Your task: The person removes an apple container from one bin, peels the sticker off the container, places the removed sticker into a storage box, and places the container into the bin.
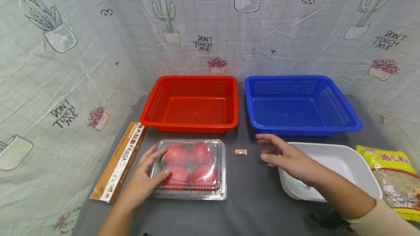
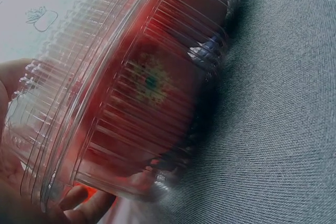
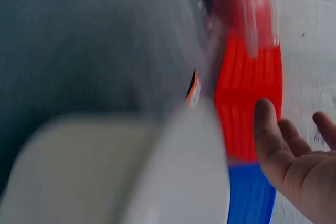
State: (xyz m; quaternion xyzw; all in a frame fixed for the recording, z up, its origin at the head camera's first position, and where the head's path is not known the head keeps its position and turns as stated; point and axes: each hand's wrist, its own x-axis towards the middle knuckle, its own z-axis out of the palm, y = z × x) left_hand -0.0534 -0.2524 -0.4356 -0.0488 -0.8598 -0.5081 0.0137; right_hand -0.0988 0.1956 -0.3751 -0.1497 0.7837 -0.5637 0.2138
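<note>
Left hand (image 1: 147, 170): placed at the left side of a clear plastic container (image 1: 224, 172). The thumb lies on the lid and the other fingers are spread apart and bent about the left edge, so the hand grips that side. The container sits at the near left of the grey table (image 1: 244, 199), in front of the red basket (image 1: 190, 124), with four red tomatoes (image 1: 201, 153) visible through its lid.

Right hand (image 1: 283, 156): fingers loosely extended, thumb apart from them, holding nothing. It hovers by the left edge of the white tray (image 1: 341, 166), in front of the blue basket (image 1: 306, 129).

Surroundings: a small orange packet (image 1: 241, 152) lies between the container and the right hand. A pasta box (image 1: 119, 163) lies slantwise left of the container. A yellow-ended bag (image 1: 395, 181) lies just beside the tray, to its right.
</note>
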